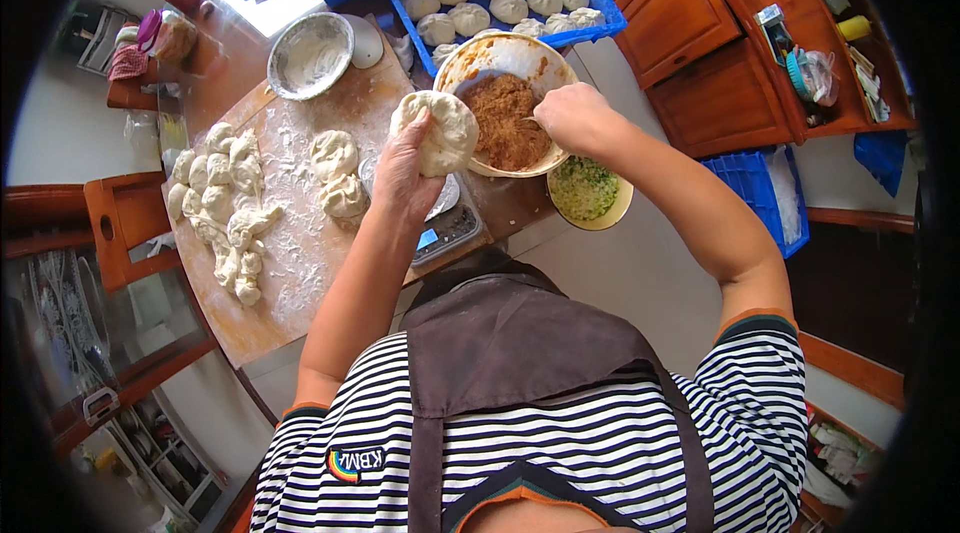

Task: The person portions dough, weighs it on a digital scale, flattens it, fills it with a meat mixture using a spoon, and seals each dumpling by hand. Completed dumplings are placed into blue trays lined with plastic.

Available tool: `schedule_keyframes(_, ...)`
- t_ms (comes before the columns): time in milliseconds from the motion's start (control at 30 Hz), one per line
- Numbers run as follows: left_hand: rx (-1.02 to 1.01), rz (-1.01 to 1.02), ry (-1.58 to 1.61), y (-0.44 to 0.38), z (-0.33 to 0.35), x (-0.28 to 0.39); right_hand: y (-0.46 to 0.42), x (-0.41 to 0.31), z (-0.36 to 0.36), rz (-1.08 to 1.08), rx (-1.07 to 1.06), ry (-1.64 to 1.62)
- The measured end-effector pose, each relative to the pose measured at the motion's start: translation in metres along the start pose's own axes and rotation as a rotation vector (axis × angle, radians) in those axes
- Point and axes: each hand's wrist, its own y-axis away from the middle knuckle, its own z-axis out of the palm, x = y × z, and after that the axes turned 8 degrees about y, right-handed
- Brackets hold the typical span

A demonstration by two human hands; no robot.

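My left hand [409, 176] holds up a flattened round of dough [442, 131], with the thumb lying across its face. In my right hand [574, 116] is a utensil, mostly hidden by the fist; its end [531, 118] dips into brown filling [504, 116]. That filling sits in a large bowl [491, 52] with smeared inner walls. Partly under the left hand is a kitchen scale [450, 236] with a round dish [448, 197] on it. Two flattened dough pieces [334, 156] lie left of the scale. A smaller bowl of chopped green and pale filling [585, 189] stands below the large bowl.
Several dough lumps [217, 188] lie on the floured board [289, 270]. A metal bowl of flour [311, 56] stands at its far side. Behind the large bowl, a blue tray [611, 26] carries several shaped buns [508, 6]. Wooden cabinets [682, 22] line the right.
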Motion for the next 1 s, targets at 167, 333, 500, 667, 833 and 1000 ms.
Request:
schedule_keyframes(167,0.055,0.09,0.006,-0.008,-0.004,-0.022,-0.026,0.007,0.018,-0.141,-0.172,-0.1)
schedule_keyframes(333,0.021,0.101,-0.016,-0.002,-0.004,-0.021,-0.054,0.006,0.022,-0.346,-0.43,-0.479)
schedule_keyframes(500,0.021,0.152,0.052,0.01,-0.009,0.005,-0.025,0.064,-0.007,-0.243,-0.52,-1.096)
schedule_keyframes(667,0.095,0.222,0.162,0.013,0.002,0.022,0.032,0.084,-0.04,-0.223,-0.296,-1.513)
schedule_keyframes(833,0.071,0.139,0.204,0.011,0.021,0.007,0.058,0.061,-0.038,-0.213,-0.132,-1.749)
schedule_keyframes(1000,-0.141,-0.007,0.226,0.024,0.056,-0.006,0.055,-0.007,-0.023,-0.09,0.51,-1.335)
